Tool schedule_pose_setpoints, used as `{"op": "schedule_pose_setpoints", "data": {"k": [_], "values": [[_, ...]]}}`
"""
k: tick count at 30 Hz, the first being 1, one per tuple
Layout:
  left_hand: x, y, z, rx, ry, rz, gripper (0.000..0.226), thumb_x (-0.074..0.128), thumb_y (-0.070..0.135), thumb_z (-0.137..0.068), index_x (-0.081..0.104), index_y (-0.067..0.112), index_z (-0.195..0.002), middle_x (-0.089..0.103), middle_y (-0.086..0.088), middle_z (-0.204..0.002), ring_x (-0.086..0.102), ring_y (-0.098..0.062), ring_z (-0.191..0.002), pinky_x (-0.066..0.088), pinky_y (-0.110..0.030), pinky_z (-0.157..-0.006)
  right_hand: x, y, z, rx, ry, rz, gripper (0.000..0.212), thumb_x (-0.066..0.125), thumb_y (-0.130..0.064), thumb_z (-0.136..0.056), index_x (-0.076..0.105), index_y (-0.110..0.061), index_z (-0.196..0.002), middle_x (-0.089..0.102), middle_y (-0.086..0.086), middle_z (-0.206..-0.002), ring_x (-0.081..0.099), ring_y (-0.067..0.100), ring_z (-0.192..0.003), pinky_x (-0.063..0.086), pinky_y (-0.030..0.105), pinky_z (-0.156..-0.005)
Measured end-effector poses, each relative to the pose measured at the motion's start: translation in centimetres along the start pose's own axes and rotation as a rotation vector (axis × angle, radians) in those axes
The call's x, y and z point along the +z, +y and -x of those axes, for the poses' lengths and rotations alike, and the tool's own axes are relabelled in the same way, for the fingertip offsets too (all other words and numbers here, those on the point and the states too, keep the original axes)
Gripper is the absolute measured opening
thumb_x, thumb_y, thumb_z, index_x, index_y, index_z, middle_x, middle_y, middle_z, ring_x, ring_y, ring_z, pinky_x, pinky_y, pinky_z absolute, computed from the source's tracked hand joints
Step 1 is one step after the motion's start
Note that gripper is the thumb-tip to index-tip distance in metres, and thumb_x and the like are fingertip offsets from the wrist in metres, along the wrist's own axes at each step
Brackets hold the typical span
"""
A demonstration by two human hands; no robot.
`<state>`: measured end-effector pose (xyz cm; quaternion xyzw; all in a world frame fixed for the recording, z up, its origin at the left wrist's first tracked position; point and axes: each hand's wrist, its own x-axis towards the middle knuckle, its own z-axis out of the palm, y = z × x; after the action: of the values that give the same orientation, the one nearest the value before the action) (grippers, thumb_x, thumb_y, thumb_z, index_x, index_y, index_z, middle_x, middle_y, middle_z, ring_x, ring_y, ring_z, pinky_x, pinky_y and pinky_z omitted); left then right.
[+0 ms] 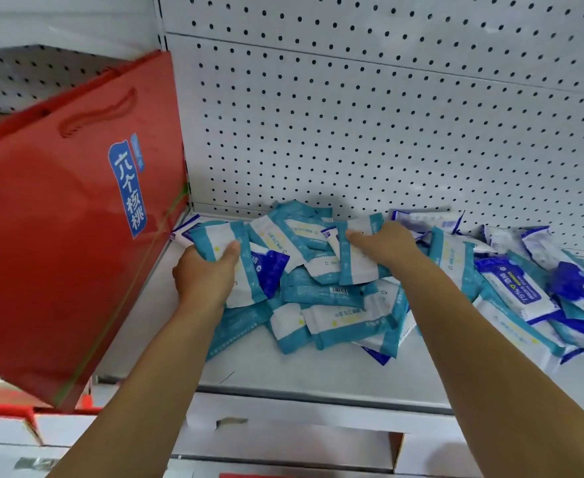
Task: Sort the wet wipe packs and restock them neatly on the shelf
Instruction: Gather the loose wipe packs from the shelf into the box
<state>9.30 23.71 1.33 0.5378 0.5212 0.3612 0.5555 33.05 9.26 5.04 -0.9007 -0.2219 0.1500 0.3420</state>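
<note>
On the shelf (283, 370) the wet wipe packs (321, 305) lie heaped; the left hand (204, 274) and right hand (383, 246) each grip a teal pack (220, 241) (fingers curled round it); tugging either free could slide slick neighbours off the front edge.

1. The shelf (277, 370) has a bare strip along its front edge, open to a reach from the front.
2. A tilted red gift bag (59, 236) walls off the left side; only a narrow bare wedge separates it from the heap, and the left grip (204, 270) fills that wedge.
3. The pegboard panel (352, 115) closes the rear, with packs lying at its foot.
4. The wet wipe packs (332, 305) are heaped across the shelf's middle, and the blue-and-white packs (518, 294) crowd the right, touching the heap.
5. The space above the heap is open.
</note>
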Motion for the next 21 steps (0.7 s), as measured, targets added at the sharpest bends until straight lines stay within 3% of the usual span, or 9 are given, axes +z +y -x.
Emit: {"op": "schedule_pose_setpoints", "data": {"k": [4, 7, 9, 15, 18, 21], "values": [[0.1, 0.1, 0.9, 0.128, -0.013, -0.055, 0.035, 0.08, 0.047, -0.082, 0.065, 0.031, -0.11, 0.067, 0.0, -0.118, 0.069, -0.02, -0.099, 0.061, -0.043, -0.086, -0.1, 0.2, 0.1, 0.095, 0.013, -0.274, 0.037, 0.087, -0.037, -0.074, 0.064, -0.012, -0.088, 0.071, 0.011, -0.102, 0.069, 0.029, -0.095, 0.059, 0.047, -0.088], [0.4, 0.6, 1.7, 0.241, -0.074, -0.07, 0.041, 0.078, 0.056, -0.075, 0.066, 0.036, -0.109, 0.066, 0.0, -0.12, 0.07, -0.019, -0.1, 0.062, -0.047, -0.085, -0.3, 0.5, 0.3, 0.18, -0.004, -0.426, 0.058, 0.093, -0.036, -0.064, 0.066, -0.005, -0.105, 0.072, 0.014, -0.103, 0.071, 0.03, -0.091, 0.061, 0.048, -0.083], [0.8, 1.4, 2.5, 0.308, -0.095, -0.056, 0.034, 0.08, 0.051, -0.079, 0.067, 0.035, -0.106, 0.068, 0.0, -0.116, 0.071, -0.017, -0.098, 0.062, -0.046, -0.084, -0.6, 0.9, 0.4, 0.181, 0.029, -0.467, 0.072, 0.093, -0.043, -0.054, 0.066, -0.005, -0.109, 0.072, 0.012, -0.103, 0.071, 0.029, -0.091, 0.061, 0.047, -0.083], [2.2, 4.4, 5.4, 0.45, -0.13, 0.061, 0.028, 0.079, 0.035, -0.089, 0.068, 0.025, -0.112, 0.071, 0.0, -0.11, 0.071, -0.012, -0.096, 0.06, -0.03, -0.078, -2.4, 2.0, 4.7, 0.007, 0.176, -0.629, 0.024, 0.084, -0.029, -0.08, 0.069, -0.017, -0.094, 0.075, 0.001, -0.092, 0.073, 0.016, -0.079, 0.06, 0.03, -0.066], [3.3, 5.9, 7.7, 0.413, -0.25, 0.165, 0.023, 0.078, 0.025, -0.091, 0.071, 0.021, -0.113, 0.076, 0.005, -0.103, 0.074, -0.009, -0.09, 0.06, -0.023, -0.069, -4.6, 2.6, 8.7, -0.047, 0.215, -0.786, 0.023, 0.082, -0.03, -0.082, 0.07, -0.021, -0.1, 0.077, -0.005, -0.09, 0.075, 0.012, -0.081, 0.061, 0.028, -0.067], [5.1, 6.8, 10.6, 0.342, -0.431, 0.215, 0.012, 0.077, 0.025, -0.092, 0.073, 0.026, -0.104, 0.079, 0.008, -0.099, 0.076, -0.014, -0.093, 0.063, -0.036, -0.077, -7.0, 4.8, 13.3, -0.024, 0.243, -0.965, 0.029, 0.077, -0.03, -0.086, 0.069, -0.017, -0.111, 0.078, 0.0, -0.096, 0.076, 0.017, -0.085, 0.06, 0.031, -0.065]]}}
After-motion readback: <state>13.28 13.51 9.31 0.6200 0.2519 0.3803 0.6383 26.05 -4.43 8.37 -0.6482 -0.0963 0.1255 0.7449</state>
